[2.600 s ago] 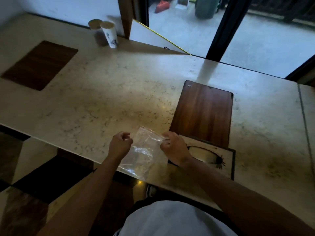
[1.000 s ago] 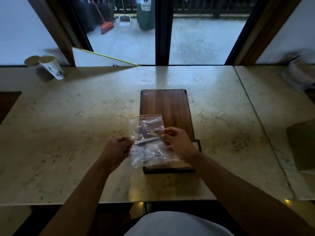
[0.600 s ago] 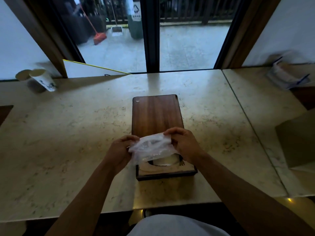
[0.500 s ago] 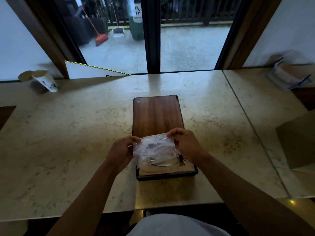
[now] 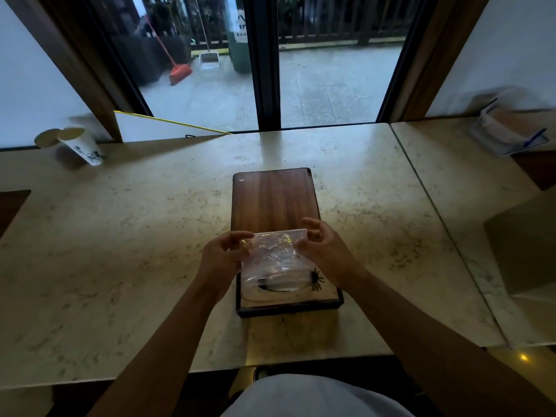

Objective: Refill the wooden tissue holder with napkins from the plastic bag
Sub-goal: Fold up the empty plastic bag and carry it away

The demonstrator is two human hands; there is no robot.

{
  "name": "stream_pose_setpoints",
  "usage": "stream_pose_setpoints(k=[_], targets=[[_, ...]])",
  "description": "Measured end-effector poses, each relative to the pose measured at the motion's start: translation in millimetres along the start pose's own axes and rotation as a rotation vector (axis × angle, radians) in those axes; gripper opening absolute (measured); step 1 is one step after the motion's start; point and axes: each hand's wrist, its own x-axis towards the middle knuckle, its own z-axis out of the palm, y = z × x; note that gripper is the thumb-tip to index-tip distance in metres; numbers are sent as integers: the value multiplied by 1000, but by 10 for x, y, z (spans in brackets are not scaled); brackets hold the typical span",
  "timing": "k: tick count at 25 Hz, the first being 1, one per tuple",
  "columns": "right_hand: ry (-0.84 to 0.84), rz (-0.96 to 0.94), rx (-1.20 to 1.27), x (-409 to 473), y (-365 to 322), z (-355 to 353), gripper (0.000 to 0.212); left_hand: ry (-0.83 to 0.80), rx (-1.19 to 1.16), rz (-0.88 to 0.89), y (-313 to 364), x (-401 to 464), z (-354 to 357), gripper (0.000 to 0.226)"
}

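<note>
While both hands pinch its top edge, a clear plastic bag [image 5: 275, 260] hangs over the wooden tissue holder [image 5: 287, 299].

The left hand [image 5: 221, 260] grips the crinkled bag's 9 o'clock corner between thumb and fingers; the right hand [image 5: 323, 251] nips the 3 o'clock corner, other fingers spread loose. What the bag holds cannot be told. The rectangular holder, with an oval slot, sits on the veined marble counter [image 5: 120, 251], touching a dark wooden board [image 5: 272, 200] at 12 o'clock.

a paper cup [image 5: 81, 145] is seen far left of the grip; a blurred packet [image 5: 508, 132] far right, on the marble counter [image 5: 120, 236].
</note>
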Motion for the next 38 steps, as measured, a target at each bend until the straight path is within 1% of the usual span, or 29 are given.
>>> stream_pose_setpoints(k=[1, 2, 4, 6, 8, 10, 12, 13, 15, 16, 18, 20, 22, 23, 25, 26, 29, 31, 33, 38], targets=[[-13, 32, 18, -13, 0, -18, 58, 5, 2, 20, -5, -8, 17, 34], [-35, 65, 30, -22, 12, -39, 54, 9, 9, 36, -11, -19, 35, 36], [-89, 106, -14, -48, 48, -103, 37, 15, 25, 58, -15, -38, 93, 41], [-125, 115, -61, -85, 95, -180, 29, 5, 8, 74, -10, -59, 167, 46], [-110, 104, -47, -126, 131, -257, 23, -7, -45, 68, 13, -81, 265, 54], [-60, 78, -5, -167, 143, -367, 12, -36, -97, 29, 5, -47, 365, 59], [-13, 60, 54, -232, 130, -486, 7, -130, -52, -11, -18, -5, 483, 49], [11, 53, 67, -268, 119, -561, 7, -200, -63, -73, -34, 29, 566, 45], [93, 54, 93, -361, 116, -731, 7, -346, -99, -235, -78, 77, 757, 41], [145, 50, 110, -423, 126, -810, 7, -409, -88, -289, -104, 102, 858, 38], [251, 34, 142, -568, 165, -952, 8, -557, -74, -375, -139, 156, 1084, 28], [365, 27, 182, -743, 232, -1062, 8, -638, -92, -433, -167, 197, 1308, 21], [504, 16, 263, -985, 363, -1153, 8, -661, 81, -400, -210, 222, 1565, 23], [570, 18, 307, -1113, 438, -1189, 9, -686, 159, -364, -233, 207, 1685, 19], [690, 32, 376, -1381, 607, -1240, 10, -776, 221, -354, -272, 101, 1924, 8], [741, 39, 401, -1510, 690, -1259, 11, -824, 243, -361, -291, 26, 2046, 6], [867, 59, 462, -1869, 882, -1315, 7, -912, 325, -380, -365, -201, 2359, 8], [956, 50, 499, -2135, 995, -1395, 8, -985, 368, -409, -396, -412, 2574, 17], [1031, 63, 505, -2422, 1108, -1492, 9, -1049, 430, -402, -420, -647, 2788, 21], [1120, 81, 583, -3067, 1380, -1799, 12, -1161, 555, -316, -545, -1212, 3372, 12]])
